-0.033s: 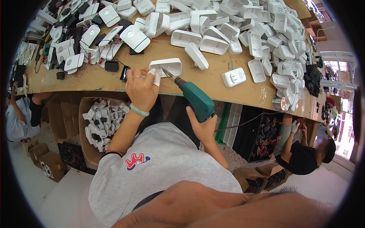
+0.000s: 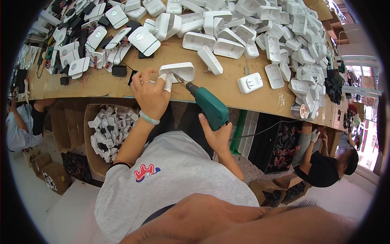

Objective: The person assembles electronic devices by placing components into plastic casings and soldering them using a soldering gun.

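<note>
My right hand [image 2: 217, 136] is wrapped round the handle of a green pistol-shaped soldering gun [image 2: 211, 106], whose metal tip points up and left into a shallow white plastic housing [image 2: 185, 72]. The housing lies near the table's front edge with its hollow side showing. My left hand [image 2: 152, 94], with white covers on some fingertips, is closed at the housing's left end, close to the tip. Its fingers hide whatever small part may be between them. A black piece [image 2: 132, 77] lies beside the left hand's outer fingers.
White housings [image 2: 243, 24] are heaped across the far table. White units with wires and black blocks [image 2: 97, 38] pile up at left. A solder spool [image 2: 299, 110] stands by the right front edge. A carton of white parts [image 2: 111, 134] sits below left. Another person [image 2: 325, 166] works at right.
My left hand's outer fingers have shifted slightly left, covering more of the black piece. The soldering gun and the housing stay nearly in place.
</note>
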Demonstrator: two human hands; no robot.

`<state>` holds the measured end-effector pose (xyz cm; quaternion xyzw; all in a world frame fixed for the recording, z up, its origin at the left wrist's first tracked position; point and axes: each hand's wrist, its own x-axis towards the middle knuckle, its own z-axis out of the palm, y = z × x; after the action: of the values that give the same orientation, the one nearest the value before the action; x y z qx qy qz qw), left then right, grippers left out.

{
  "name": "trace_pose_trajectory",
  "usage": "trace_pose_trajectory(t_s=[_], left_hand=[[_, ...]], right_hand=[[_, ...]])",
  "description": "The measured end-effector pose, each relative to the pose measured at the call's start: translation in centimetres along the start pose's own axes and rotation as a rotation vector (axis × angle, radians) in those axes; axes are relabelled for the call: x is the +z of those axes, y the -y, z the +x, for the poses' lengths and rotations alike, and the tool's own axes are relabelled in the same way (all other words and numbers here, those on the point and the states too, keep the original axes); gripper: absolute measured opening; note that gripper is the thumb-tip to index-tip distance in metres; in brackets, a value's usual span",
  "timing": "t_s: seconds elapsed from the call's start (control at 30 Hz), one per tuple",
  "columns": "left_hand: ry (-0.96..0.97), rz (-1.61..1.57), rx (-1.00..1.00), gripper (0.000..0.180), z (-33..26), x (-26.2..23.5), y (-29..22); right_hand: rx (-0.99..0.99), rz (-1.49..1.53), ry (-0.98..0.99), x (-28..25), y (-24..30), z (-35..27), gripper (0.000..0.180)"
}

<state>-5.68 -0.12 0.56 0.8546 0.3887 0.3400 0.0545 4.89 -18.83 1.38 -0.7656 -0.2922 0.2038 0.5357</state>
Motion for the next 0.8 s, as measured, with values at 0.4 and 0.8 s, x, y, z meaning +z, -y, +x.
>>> trace_pose_trajectory(t_s=[0.4, 0.8], left_hand=[[0.032, 0.048, 0.054, 0.017, -0.2, 0.5, 1.0], [0.053, 0.051, 0.057, 0.016, -0.3, 0.7, 1.2]], right_hand=[[-0.044, -0.083, 0.067, 0.1, 1.2, 1.5, 0.02], [-0.057, -0.106, 0.081, -0.1, 1.1, 1.8, 0.019]])
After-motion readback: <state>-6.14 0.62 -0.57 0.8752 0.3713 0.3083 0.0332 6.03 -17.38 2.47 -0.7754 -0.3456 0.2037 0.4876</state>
